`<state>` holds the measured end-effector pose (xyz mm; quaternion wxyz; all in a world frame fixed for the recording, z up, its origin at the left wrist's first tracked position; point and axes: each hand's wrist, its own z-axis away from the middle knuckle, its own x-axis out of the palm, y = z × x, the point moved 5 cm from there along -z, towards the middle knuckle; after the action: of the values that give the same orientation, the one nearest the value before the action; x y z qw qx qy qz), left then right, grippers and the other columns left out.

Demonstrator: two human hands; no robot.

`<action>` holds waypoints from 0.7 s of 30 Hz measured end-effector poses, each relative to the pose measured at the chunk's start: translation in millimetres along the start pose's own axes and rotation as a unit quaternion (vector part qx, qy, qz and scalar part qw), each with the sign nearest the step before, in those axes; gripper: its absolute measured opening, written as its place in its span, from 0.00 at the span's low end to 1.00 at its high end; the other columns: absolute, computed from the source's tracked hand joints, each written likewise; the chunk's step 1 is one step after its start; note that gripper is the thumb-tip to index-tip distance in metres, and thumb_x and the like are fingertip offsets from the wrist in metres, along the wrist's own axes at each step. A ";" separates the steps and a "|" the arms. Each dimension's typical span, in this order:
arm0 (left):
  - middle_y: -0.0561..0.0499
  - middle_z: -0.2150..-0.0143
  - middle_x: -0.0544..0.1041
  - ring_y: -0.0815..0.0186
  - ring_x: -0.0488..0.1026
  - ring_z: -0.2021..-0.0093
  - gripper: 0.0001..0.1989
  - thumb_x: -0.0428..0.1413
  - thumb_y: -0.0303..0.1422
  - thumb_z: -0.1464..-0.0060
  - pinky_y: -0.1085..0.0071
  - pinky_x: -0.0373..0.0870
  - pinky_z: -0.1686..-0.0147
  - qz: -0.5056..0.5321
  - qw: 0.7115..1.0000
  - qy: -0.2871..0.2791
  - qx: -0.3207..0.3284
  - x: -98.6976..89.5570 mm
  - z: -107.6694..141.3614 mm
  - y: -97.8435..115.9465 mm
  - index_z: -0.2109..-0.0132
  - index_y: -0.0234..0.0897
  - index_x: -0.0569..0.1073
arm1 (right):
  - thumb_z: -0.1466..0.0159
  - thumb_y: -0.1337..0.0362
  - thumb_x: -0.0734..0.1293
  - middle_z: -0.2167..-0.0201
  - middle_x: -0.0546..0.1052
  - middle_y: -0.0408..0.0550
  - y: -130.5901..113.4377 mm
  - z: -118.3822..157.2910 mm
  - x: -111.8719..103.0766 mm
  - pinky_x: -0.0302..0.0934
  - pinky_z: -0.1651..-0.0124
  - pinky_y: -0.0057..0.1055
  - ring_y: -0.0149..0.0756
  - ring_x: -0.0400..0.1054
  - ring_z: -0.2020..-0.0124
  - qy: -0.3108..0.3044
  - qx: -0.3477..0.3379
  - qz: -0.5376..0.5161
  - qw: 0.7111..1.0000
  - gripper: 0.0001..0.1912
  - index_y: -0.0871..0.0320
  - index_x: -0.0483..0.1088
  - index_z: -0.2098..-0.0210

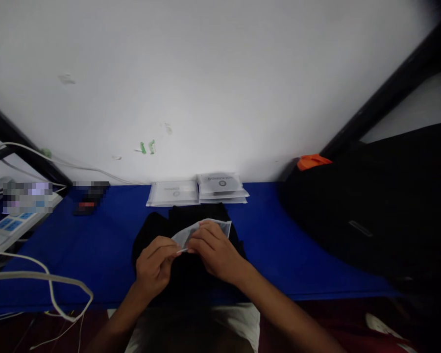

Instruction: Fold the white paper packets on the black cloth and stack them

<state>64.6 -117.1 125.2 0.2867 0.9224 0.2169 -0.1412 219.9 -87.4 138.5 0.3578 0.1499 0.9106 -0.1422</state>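
Note:
A frosted plastic zip bag (182, 237) is held between my two hands, over a pile of black cloth (152, 226). My left hand (155, 264) pinches the bag's near left edge between thumb and fingers. Closed on the bag's right part is my right hand (215, 249), its fingers bent over the plastic. One corner of the bag sticks out beyond the right knuckles. Something dark shows through the plastic; I cannot tell whether it is inside or behind. The black cloth lies partly hidden under my hands and forearms.
Against the wall lie a flat frosted bag (173, 192) and a small stack of printed ones (221, 185). A large black bag (353, 220) with an orange item (312, 162) fills the right. At left are a power strip (16, 223), a dark object (90, 198) and a looping white cable (51, 279).

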 end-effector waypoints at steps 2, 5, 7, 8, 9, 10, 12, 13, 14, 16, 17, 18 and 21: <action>0.51 0.66 0.77 0.68 0.76 0.65 0.07 0.55 0.21 0.41 0.72 0.74 0.66 -0.011 1.000 0.026 -0.002 -9.1 -1.8 -1.0 0.62 0.37 0.74 | 0.32 0.73 0.56 0.65 0.75 0.48 15.9 9.9 -5.1 0.60 0.43 0.44 0.37 0.65 0.60 0.006 -0.004 0.033 0.999 0.11 0.58 0.69 0.61; 0.51 0.66 0.77 0.68 0.76 0.65 0.07 0.56 0.21 0.42 0.72 0.73 0.66 -0.035 0.996 0.076 -0.020 -24.0 -2.9 -5.0 0.62 0.37 0.75 | 0.32 0.73 0.58 0.64 0.75 0.50 48.6 31.5 -18.1 0.60 0.44 0.46 0.39 0.66 0.59 0.022 0.042 0.076 0.996 0.09 0.58 0.69 0.59; 0.51 0.66 0.77 0.68 0.75 0.65 0.07 0.57 0.21 0.43 0.71 0.73 0.66 -0.035 0.994 0.096 -0.036 -28.4 -1.9 -7.1 0.62 0.37 0.75 | 0.32 0.72 0.59 0.64 0.75 0.50 64.8 43.1 -26.2 0.62 0.46 0.47 0.40 0.66 0.59 0.007 0.089 0.062 0.994 0.08 0.58 0.68 0.58; 0.51 0.66 0.77 0.67 0.75 0.65 0.06 0.57 0.22 0.42 0.71 0.73 0.66 -0.022 0.994 0.094 -0.043 -27.2 -1.2 -7.0 0.62 0.37 0.75 | 0.32 0.70 0.60 0.64 0.75 0.50 68.1 46.1 -28.6 0.62 0.47 0.47 0.40 0.67 0.58 -0.012 0.108 0.041 0.993 0.07 0.57 0.68 0.58; 0.51 0.66 0.77 0.67 0.75 0.65 0.05 0.56 0.23 0.41 0.70 0.73 0.67 0.001 0.995 0.085 -0.048 -23.8 -0.4 -5.9 0.62 0.37 0.74 | 0.32 0.69 0.61 0.62 0.75 0.51 67.8 46.8 -29.6 0.63 0.48 0.46 0.41 0.67 0.57 -0.038 0.122 0.013 0.992 0.07 0.57 0.68 0.56; 0.51 0.67 0.77 0.66 0.75 0.65 0.05 0.56 0.24 0.40 0.69 0.74 0.67 0.030 0.996 0.070 -0.049 -18.5 0.3 -3.5 0.63 0.38 0.74 | 0.33 0.67 0.63 0.58 0.75 0.53 64.0 45.3 -29.0 0.63 0.47 0.47 0.42 0.67 0.54 -0.068 0.130 -0.014 0.989 0.08 0.57 0.68 0.53; 0.50 0.66 0.77 0.66 0.76 0.65 0.05 0.54 0.25 0.39 0.68 0.75 0.66 0.091 0.995 0.033 -0.036 -5.5 0.9 5.2 0.62 0.38 0.73 | 0.36 0.64 0.67 0.51 0.74 0.56 49.6 37.5 -23.6 0.63 0.46 0.46 0.45 0.66 0.48 -0.138 0.126 -0.053 0.981 0.18 0.57 0.65 0.47; 0.50 0.66 0.77 0.65 0.76 0.64 0.06 0.53 0.24 0.38 0.67 0.75 0.66 0.117 0.993 0.013 -0.023 0.5 0.7 10.7 0.61 0.37 0.72 | 0.37 0.64 0.67 0.49 0.74 0.56 41.4 32.7 -19.4 0.63 0.46 0.45 0.44 0.66 0.47 -0.177 0.116 -0.065 0.975 0.22 0.58 0.64 0.44; 0.50 0.65 0.77 0.65 0.76 0.64 0.06 0.52 0.23 0.38 0.66 0.76 0.65 0.134 0.991 -0.002 -0.007 5.2 0.2 15.9 0.60 0.37 0.72 | 0.38 0.67 0.67 0.50 0.75 0.55 34.4 28.0 -15.2 0.63 0.46 0.42 0.43 0.68 0.49 -0.212 0.102 -0.073 0.969 0.23 0.58 0.64 0.44; 0.49 0.64 0.76 0.64 0.76 0.62 0.07 0.53 0.23 0.39 0.64 0.76 0.62 0.124 0.992 -0.013 0.014 8.2 -0.9 21.7 0.58 0.38 0.72 | 0.41 0.74 0.63 0.55 0.77 0.51 29.7 19.9 -11.0 0.65 0.50 0.37 0.39 0.70 0.54 -0.252 0.082 -0.069 0.962 0.23 0.58 0.67 0.46; 0.49 0.63 0.76 0.64 0.75 0.60 0.07 0.54 0.23 0.39 0.63 0.76 0.60 0.091 0.996 -0.001 0.015 5.6 -1.1 21.1 0.57 0.38 0.72 | 0.43 0.76 0.61 0.57 0.78 0.50 33.6 16.1 -12.4 0.66 0.53 0.36 0.38 0.71 0.56 -0.250 0.079 -0.051 0.964 0.25 0.58 0.68 0.47; 0.49 0.61 0.76 0.63 0.75 0.59 0.08 0.55 0.23 0.40 0.62 0.75 0.57 0.046 0.999 0.019 0.008 0.9 -0.5 18.4 0.56 0.39 0.73 | 0.45 0.77 0.60 0.57 0.78 0.51 42.0 12.3 -16.1 0.66 0.54 0.36 0.39 0.71 0.57 -0.236 0.083 -0.018 0.968 0.26 0.58 0.68 0.48; 0.49 0.58 0.74 0.63 0.73 0.55 0.10 0.58 0.25 0.42 0.62 0.73 0.54 -0.065 0.997 0.015 -0.042 -13.9 8.6 0.9 0.54 0.41 0.72 | 0.46 0.77 0.59 0.53 0.77 0.55 85.4 1.6 -34.5 0.63 0.49 0.43 0.46 0.68 0.51 -0.163 0.124 0.132 0.970 0.29 0.58 0.67 0.45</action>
<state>51.9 -127.2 124.1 0.3123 0.8955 0.2866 -0.1360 276.9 -15.8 148.4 0.4960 0.2870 0.7872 -0.2280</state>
